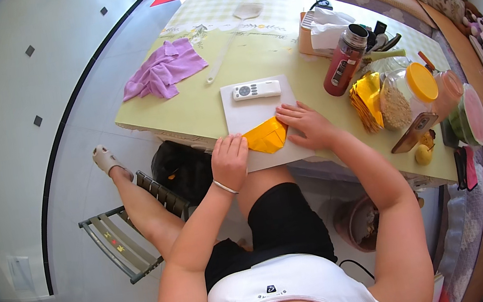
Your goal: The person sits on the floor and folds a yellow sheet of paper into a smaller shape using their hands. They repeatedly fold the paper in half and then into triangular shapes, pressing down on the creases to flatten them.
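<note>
A piece of gold foil paper (267, 137), folded to a pointed shape, lies on a white board (235, 109) at the table's near edge. My left hand (230, 161) has its fingers together on the paper's left corner, gripping it; the thumb is mostly hidden. At the right corner, my right hand (309, 126) rests with fingers stretched out and thumb apart, the fingertips by the paper's edge. Just beyond the paper, a white remote control (256, 90) lies across the board. More gold sheets (366, 101) are stacked farther right.
On the right stand a red thermos (342, 63), a tissue box (307, 36), a yellow-lidded jar (421, 82) and a phone (413, 132). A purple cloth (164, 70) and a fly swatter (228, 50) lie at left. Below are a folding stool (120, 240) and a bin (355, 228).
</note>
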Demonstrator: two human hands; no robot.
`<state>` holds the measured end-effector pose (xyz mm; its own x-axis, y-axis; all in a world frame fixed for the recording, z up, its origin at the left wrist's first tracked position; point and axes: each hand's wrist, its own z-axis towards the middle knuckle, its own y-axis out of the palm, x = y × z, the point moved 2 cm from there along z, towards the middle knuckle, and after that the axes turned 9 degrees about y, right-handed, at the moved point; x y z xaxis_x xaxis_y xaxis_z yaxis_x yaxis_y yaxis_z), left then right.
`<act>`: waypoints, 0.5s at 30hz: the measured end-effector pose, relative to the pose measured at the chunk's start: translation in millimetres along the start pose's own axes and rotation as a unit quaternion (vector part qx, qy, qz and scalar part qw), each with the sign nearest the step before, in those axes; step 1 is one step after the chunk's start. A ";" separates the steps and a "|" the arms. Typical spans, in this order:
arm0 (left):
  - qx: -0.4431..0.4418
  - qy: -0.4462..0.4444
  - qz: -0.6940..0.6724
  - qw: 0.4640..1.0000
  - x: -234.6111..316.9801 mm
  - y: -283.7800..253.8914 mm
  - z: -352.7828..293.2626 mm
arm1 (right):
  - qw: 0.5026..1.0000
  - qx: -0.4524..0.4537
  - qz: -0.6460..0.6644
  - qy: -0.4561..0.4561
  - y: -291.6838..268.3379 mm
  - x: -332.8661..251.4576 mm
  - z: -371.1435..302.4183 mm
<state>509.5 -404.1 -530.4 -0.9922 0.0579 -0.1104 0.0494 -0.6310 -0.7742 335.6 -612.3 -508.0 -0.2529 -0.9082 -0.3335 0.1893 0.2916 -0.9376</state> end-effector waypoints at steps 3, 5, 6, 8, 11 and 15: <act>0.038 0.002 -0.041 0.998 -7.1 -1.5 3.7 | 0.999 0.018 0.022 0.017 -2.6 -6.4 -10.2; 0.076 -0.030 -0.104 0.991 -12.2 -2.1 -1.2 | 0.997 0.053 0.044 0.029 -2.5 -11.7 -18.3; 0.095 -0.043 -0.137 0.985 -13.3 -2.1 -1.3 | 0.995 0.087 0.050 0.027 -2.2 -12.3 -21.4; 0.106 -0.124 -0.225 0.961 -12.6 -1.7 -4.0 | 0.986 0.155 0.062 0.022 5.4 -11.8 -23.6; 0.121 -0.353 -0.460 0.806 -11.5 7.9 -13.2 | 0.971 0.210 0.096 0.057 15.3 -10.6 -19.1; 0.172 -0.470 -0.605 0.620 -18.4 10.9 -18.5 | 0.811 0.254 0.488 0.200 26.7 -31.7 -11.4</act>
<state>530.5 -397.8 -548.4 0.0838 0.2760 0.9575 -0.6620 -0.7027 0.2605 337.9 -572.3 -523.6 -0.0151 -0.1192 -0.9928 0.8250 0.5594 -0.0797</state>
